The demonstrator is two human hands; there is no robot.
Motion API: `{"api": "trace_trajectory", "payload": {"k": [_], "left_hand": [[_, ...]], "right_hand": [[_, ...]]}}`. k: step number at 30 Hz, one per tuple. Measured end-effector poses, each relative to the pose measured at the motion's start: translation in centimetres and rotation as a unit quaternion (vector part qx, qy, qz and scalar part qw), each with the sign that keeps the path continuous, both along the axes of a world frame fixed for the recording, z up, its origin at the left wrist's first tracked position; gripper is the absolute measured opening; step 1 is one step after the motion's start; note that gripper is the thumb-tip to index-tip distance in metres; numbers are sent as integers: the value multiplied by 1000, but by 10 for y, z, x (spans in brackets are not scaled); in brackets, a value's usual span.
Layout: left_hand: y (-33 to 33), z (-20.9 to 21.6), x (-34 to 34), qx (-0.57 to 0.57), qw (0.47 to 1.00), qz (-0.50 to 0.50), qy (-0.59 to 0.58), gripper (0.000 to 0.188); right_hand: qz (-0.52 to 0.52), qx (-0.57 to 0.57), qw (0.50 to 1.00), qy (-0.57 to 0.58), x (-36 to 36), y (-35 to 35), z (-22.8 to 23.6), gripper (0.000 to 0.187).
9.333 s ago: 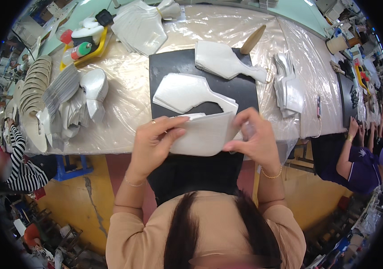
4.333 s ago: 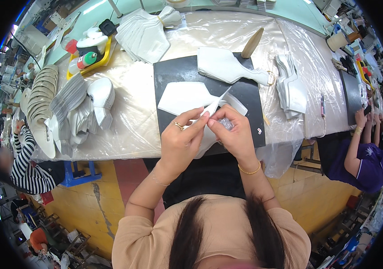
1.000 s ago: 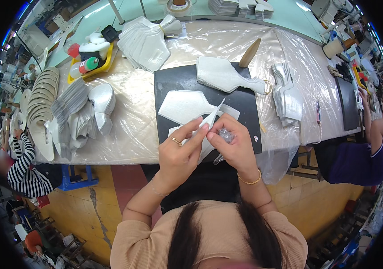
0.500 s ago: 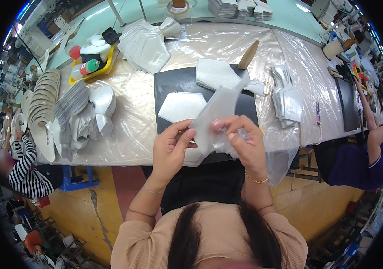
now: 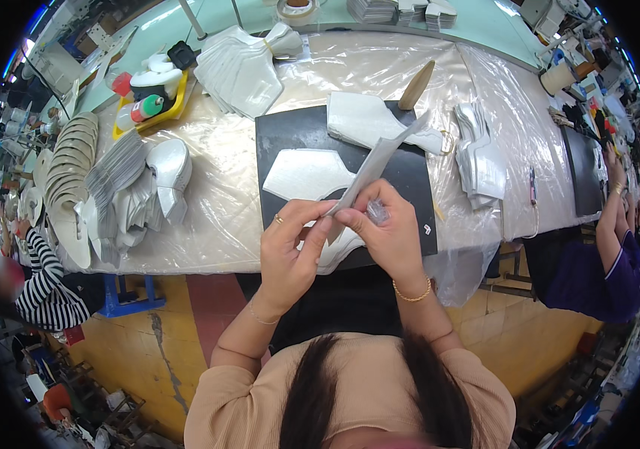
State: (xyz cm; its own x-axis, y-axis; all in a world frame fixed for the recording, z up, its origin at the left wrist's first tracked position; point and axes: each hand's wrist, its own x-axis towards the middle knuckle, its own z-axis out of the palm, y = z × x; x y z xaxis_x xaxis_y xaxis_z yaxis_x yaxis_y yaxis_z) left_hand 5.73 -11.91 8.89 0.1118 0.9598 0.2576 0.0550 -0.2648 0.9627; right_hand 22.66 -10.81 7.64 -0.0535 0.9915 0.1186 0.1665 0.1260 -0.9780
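Both my hands hold a thin white cut sheet (image 5: 371, 166) over a black board (image 5: 408, 196). My left hand (image 5: 290, 243) pinches its lower left edge between thumb and fingers. My right hand (image 5: 389, 230) grips the same sheet with the thumb in front, and a crumpled bit of clear plastic film (image 5: 377, 212) is tucked in its fingers. The sheet is tilted, seen almost edge-on. Beyond my hands, a flat white cut piece (image 5: 306, 173) lies on the board. Behind it rests a stack of white pieces (image 5: 357, 118). Another white piece (image 5: 335, 256) shows partly below my hands.
A pointed wooden tool (image 5: 416, 86) stands at the board's far right corner. Stacks of white pieces (image 5: 479, 161) lie right, and fanned stacks (image 5: 241, 71) lie far left. A yellow tray (image 5: 178, 105) holds bottles. Co-workers sit at both sides. Plastic film covers the table.
The sheet has turned from showing its broad face to nearly edge-on. My right hand has moved left and down, closer to my left hand, and the loose film is now bunched in its fingers.
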Motion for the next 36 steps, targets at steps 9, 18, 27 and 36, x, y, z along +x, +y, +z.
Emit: {"api": "trace_trajectory", "payload": {"k": [9,18,27,36], "left_hand": [[1,-8,-3,-74,993,-14,-91,20],[6,-11,-7,-62,995,21,-70,19],[5,-8,0,-4,1000,5,21,18],[9,-10,-4,4,999,35,15,17]], "right_hand": [[-91,4,993,70,-9,1,5,28],[-51,102,993,0,-3,4,0,21],[-43,13,998,49,-5,2,-10,29],[-85,-40,981,169,-7,1,-9,21]]}}
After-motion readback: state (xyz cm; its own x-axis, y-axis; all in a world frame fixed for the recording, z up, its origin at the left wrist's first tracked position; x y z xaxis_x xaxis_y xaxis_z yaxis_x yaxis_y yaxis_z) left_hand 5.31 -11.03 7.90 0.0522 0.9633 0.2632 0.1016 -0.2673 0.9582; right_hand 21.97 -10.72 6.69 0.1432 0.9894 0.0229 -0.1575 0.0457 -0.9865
